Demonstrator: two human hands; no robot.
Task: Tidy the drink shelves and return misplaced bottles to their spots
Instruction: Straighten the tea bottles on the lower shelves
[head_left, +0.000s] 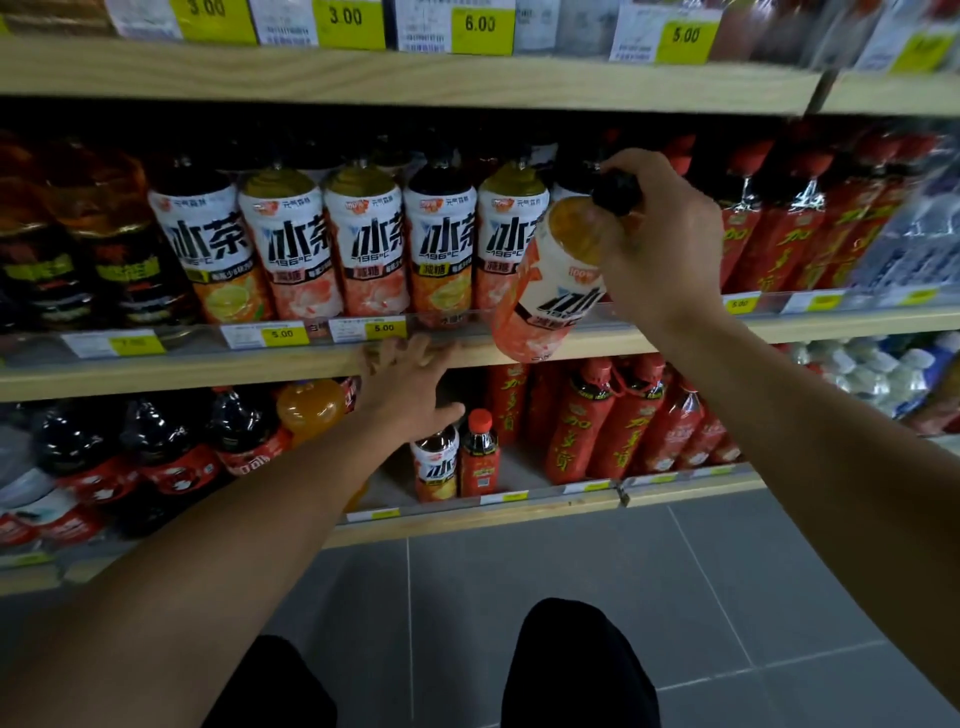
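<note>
- Wooden shop shelves (415, 78) hold rows of drinks above a grey tiled floor (571, 571); yellow price tags on the top edge read 3.00, 3.00, 6.00 and 5.00.
- On the middle shelf (182, 371) stands a row of white-labelled tea bottles (363, 244) with large black Chinese characters and "-196°C" beneath; two tags (384, 328) under them read 5.00.
- Right of that row stand red bottles (779, 234) with yellow Chinese script; more of these fill the lower shelf.
- Right hand (660, 239) grips the black cap of a peach tea bottle (550, 280) of the same brand, tilted in the air before the right end of the row, its base over the shelf edge.
- Left hand (410, 384) is spread open, fingertips at the middle shelf's front edge; they are blurred, so contact is unclear.
- Below it on the lower shelf stand one small tea bottle (435, 462) and a red-capped bottle (480, 452), side by side.
</note>
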